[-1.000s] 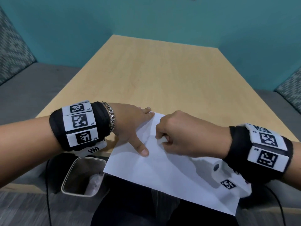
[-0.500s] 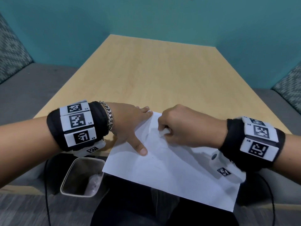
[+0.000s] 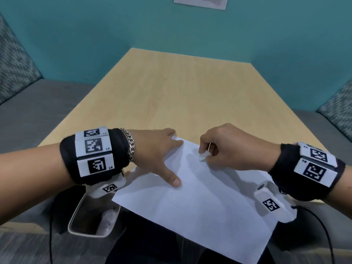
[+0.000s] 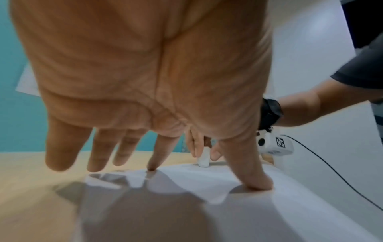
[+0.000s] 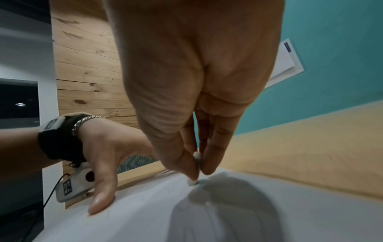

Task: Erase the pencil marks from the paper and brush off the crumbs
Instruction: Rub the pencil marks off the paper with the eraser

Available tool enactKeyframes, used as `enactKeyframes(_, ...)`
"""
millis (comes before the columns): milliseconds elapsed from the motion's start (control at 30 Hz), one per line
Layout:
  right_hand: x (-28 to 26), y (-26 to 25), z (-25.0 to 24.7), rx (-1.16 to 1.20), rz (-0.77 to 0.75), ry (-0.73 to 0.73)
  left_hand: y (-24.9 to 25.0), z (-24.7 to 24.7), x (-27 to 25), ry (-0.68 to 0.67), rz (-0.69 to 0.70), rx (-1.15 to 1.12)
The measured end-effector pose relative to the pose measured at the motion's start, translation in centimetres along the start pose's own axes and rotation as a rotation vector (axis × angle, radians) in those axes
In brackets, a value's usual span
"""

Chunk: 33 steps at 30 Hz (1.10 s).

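Observation:
A white sheet of paper (image 3: 200, 210) lies at the near edge of the wooden table (image 3: 171, 92), its lower part hanging over the edge. Faint pencil marks are barely visible on it. My left hand (image 3: 160, 155) lies flat with straight fingers, thumb and forefinger pressing the sheet's far left corner. My right hand (image 3: 221, 147) pinches a small white eraser (image 3: 203, 156) and holds its tip on the paper near the far edge. In the left wrist view the eraser (image 4: 203, 161) stands upright on the paper (image 4: 207, 204). In the right wrist view the eraser (image 5: 193, 180) touches the paper (image 5: 145, 217).
A small bin (image 3: 93, 216) with a pale rim stands on the floor below the table's near left corner. Grey benches with patterned cushions flank the table. A teal wall lies beyond, with a white notice (image 3: 200, 2) on it. Cables hang from both wrist cameras.
The right hand with the eraser has shifted slightly away and back across the paper's upper part. The left hand stays pressed on the corner. The head view has tilted up a little.

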State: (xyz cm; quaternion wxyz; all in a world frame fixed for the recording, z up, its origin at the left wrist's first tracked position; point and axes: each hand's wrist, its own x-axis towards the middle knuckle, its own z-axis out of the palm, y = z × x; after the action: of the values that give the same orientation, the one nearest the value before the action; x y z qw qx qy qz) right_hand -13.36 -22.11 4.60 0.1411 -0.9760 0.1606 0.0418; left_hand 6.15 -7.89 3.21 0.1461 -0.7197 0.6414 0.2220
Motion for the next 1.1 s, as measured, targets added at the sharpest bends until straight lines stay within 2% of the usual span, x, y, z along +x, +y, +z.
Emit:
enactKeyframes(67, 0.1, 0.1, -0.1, 0.000, 0.006, -0.019, 0.1, 0.2, 0.2, 0.055, -0.032, 0.014)
enactKeyframes(400, 2.4, -1.5, 0.4, -0.070, -0.069, 0.044, 1.1, -0.2, -0.3, 0.006, -0.082, 0.047)
enactKeyframes(533, 1.2, -2.6, 0.9, -0.069, -0.189, -0.055, 1.0, 0.1, -0.4, 0.016, -0.073, 0.047)
enactKeyframes(600, 1.6, -2.4, 0.6, -0.098, -0.173, -0.057, 0.9, 0.2, -0.4, 0.010, -0.071, 0.045)
enactKeyframes(733, 2.9, -1.0, 0.3, -0.136, -0.061, 0.050, 1.1, 0.0, -0.4, 0.002, -0.078, 0.051)
enactKeyframes(933, 1.7, -2.4, 0.8, -0.137, -0.176, -0.066, 0.9, 0.3, -0.4, 0.004, -0.078, 0.050)
enactKeyframes(1033, 2.8, -1.0, 0.8, -0.174, -0.104, 0.012, 1.0, 0.1, -0.4, -0.001, -0.078, 0.042)
enactKeyframes(1100, 2.8, -0.9, 0.9, -0.190, -0.110, 0.044, 1.1, 0.1, -0.5, -0.005, -0.080, 0.042)
